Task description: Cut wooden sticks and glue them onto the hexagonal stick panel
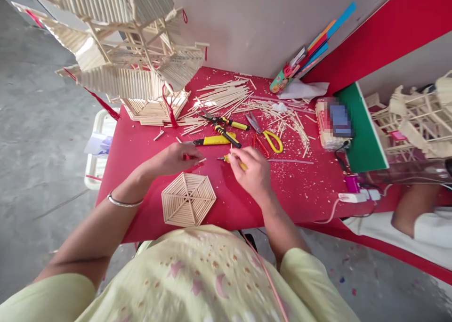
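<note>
Head view: left hand (173, 161) pinched narrow on a short stick (202, 161), just above the hexagonal stick panel (189, 198), which lies flat on the red table (293, 195) near the person. Right hand (251, 171) fingers curled narrow over a yellow tool (226, 158); can't tell if gripped. Utility knife (216, 140), pliers (221, 127), scissors (261, 131) just beyond, loose sticks (226, 95) behind.

No legible text. Colourful print on green cylindrical pen container (278, 83): too small. Red-and-cream wrapped rectangular pack (323, 126): markings unreadable. Dark rectangular device with bluish screen (339, 117): pixelated, no characters readable. Yellow plastic-handled cutter knife (216, 140): no brand readable.
</note>
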The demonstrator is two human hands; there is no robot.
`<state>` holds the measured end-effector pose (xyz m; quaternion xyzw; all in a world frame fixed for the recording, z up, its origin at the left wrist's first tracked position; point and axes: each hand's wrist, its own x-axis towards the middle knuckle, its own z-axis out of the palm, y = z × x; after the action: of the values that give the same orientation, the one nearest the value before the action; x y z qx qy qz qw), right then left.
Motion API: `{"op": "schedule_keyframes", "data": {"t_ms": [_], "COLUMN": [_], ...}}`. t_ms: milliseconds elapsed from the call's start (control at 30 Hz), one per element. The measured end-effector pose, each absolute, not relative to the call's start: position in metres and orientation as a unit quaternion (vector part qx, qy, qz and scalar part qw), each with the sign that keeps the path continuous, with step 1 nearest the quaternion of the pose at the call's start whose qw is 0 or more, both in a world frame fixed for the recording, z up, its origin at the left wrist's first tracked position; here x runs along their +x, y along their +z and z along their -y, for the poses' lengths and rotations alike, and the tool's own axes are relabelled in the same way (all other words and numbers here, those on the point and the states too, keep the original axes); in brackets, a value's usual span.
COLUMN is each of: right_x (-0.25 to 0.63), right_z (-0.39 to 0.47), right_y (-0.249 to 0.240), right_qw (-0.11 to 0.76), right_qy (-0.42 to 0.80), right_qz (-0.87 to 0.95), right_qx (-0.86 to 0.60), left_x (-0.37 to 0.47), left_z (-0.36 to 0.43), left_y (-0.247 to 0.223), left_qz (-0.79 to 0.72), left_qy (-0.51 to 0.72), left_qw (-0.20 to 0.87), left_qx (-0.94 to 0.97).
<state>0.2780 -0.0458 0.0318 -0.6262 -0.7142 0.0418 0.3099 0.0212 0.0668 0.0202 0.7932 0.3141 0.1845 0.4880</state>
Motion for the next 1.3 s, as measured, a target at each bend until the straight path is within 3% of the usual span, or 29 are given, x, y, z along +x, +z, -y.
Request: {"op": "schedule_keyframes", "data": {"t_ms": [233, 533, 800, 933, 1067, 1300], "right_x": [0.332, 0.378, 0.396, 0.373, 0.302, 0.214], "right_z": [-0.037, -0.039, -0.046, -0.012, 0.030, 0.046], "right_y": [0.043, 0.038, 0.044, 0.058, 0.061, 0.047], "right_qw": [0.126, -0.123, -0.080, 0.104, 0.252, 0.226], "right_qy": [-0.015, 0.090, 0.028, -0.067, -0.016, 0.059], "right_qz": [0.687, 0.542, 0.538, 0.598, 0.698, 0.752], "right_qx": [-0.715, -0.827, -0.839, -0.792, -0.670, -0.617], "left_x": [0.022, 0.029, 0.033, 0.036, 0.040, 0.034], "left_z": [-0.046, -0.044, -0.037, -0.034, -0.029, -0.027], "left_y": [0.018, 0.018, 0.018, 0.021, 0.029, 0.025], "left_qz": [-0.336, -0.297, -0.304, -0.336, -0.369, -0.386], "left_qy": [0.295, 0.377, 0.436, 0.466, 0.492, 0.531], "left_qw": [0.726, 0.780, 0.752, 0.719, 0.682, 0.640], "left_qx": [0.523, 0.403, 0.389, 0.391, 0.395, 0.399]}}
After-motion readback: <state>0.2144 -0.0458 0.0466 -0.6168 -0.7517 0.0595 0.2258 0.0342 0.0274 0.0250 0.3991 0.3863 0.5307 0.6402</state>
